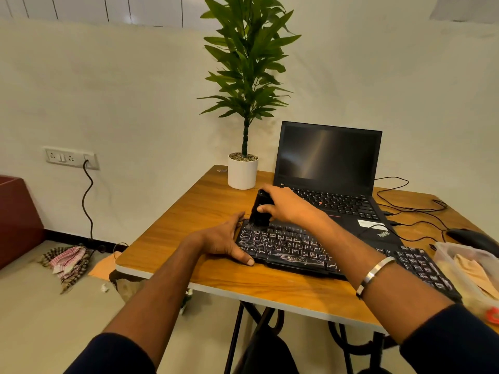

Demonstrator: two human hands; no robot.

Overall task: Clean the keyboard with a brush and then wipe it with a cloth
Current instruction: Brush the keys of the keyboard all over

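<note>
A black keyboard (297,249) with dusty, white-smeared keys lies on the wooden table (205,209). My right hand (286,206) grips a black brush (259,210) held upright, its bristles down on the keyboard's far left corner. My left hand (226,241) holds the keyboard's left end, fingers curled over the far edge and thumb along the near edge. A peach cloth (472,273) lies in a clear plastic container (445,255) at the right edge of the table.
An open black laptop (329,163) stands behind the keyboard. A potted plant in a white pot (242,172) sits at the table's far corner. A black mouse (469,238) and cables lie right. Rags lie on the floor at left.
</note>
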